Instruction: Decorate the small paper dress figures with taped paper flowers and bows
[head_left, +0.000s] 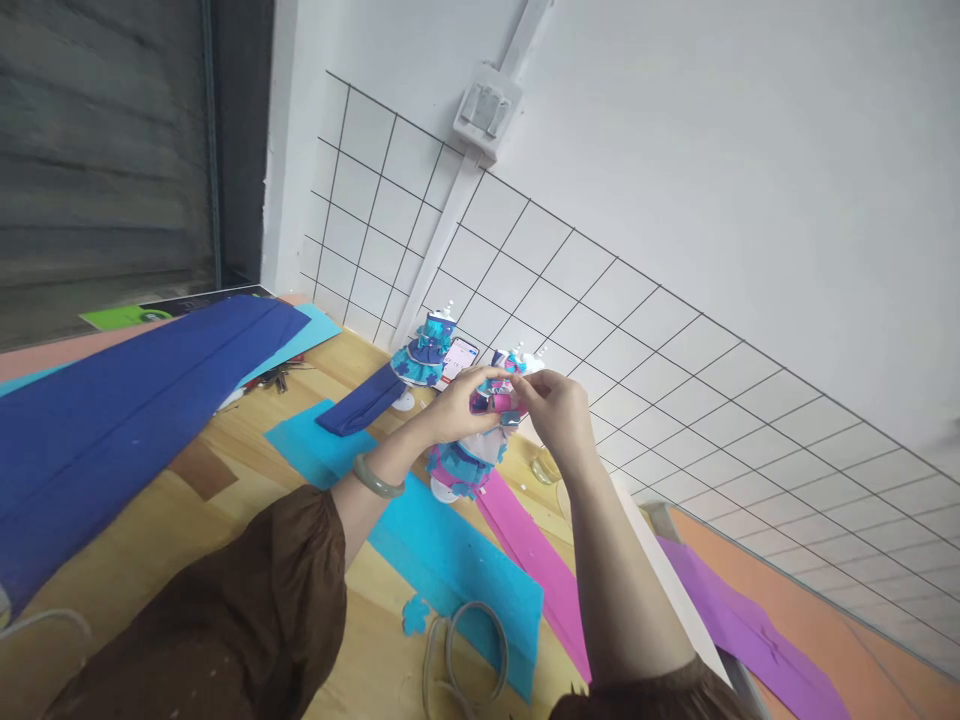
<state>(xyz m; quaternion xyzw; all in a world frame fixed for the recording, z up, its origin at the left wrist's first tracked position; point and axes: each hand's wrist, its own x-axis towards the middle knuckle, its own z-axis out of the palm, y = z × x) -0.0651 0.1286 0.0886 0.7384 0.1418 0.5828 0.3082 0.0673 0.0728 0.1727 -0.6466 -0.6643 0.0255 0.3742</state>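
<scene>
Pink dress (459, 465) up toward the bench's (375, 630) far edge; left hand (461, 408) curled, half closed on a pink piece (498, 403) above it; right hand (559, 412) pinching there, on what I can't quite tell. Phone (460, 355) and blue dress (421, 358) beyond.

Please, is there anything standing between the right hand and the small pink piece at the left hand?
Nothing visible stands between them: the right hand has its fingertips close to the small pink piece at the left hand. The blue-skirted figure and the phone are beyond the left hand, outside this gap.
</scene>
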